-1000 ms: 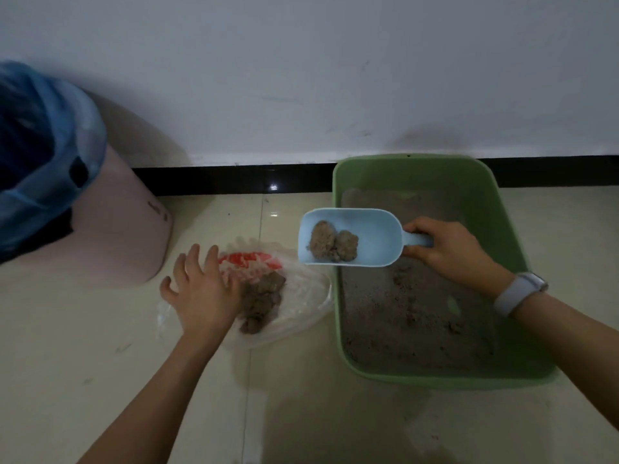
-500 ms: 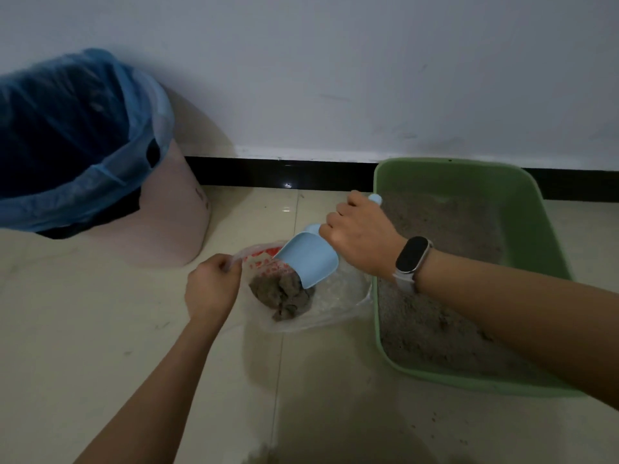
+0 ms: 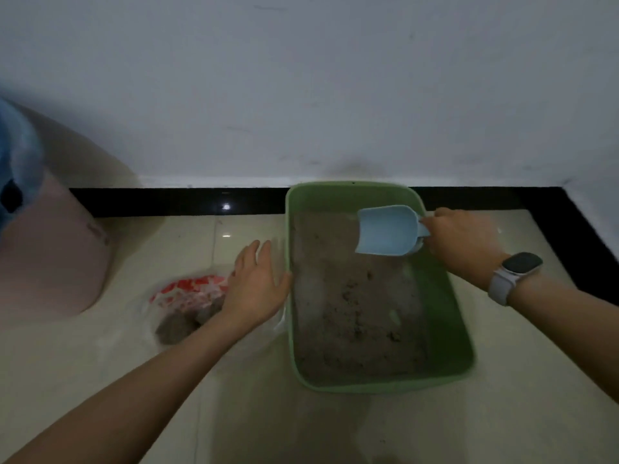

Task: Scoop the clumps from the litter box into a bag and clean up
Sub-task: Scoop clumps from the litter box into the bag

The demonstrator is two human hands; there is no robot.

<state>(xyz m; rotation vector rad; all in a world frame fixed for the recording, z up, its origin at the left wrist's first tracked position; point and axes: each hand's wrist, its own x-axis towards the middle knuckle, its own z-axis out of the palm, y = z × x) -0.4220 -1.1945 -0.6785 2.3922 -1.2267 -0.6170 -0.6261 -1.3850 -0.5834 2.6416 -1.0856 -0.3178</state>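
Scoop: rigid light plastic, empty, hovering over the far end of the litter box. Right hand grips its short handle, fingers curled round it; handle is the only sensible hold. Clumps likely crumbly, so shallow lift advised. Left hand: flat, fingers straight, holding nothing, just left of the box wall, thumb at the rim. Bag: thin, limp, on the floor left of the box, partly under that hand, clumps inside.
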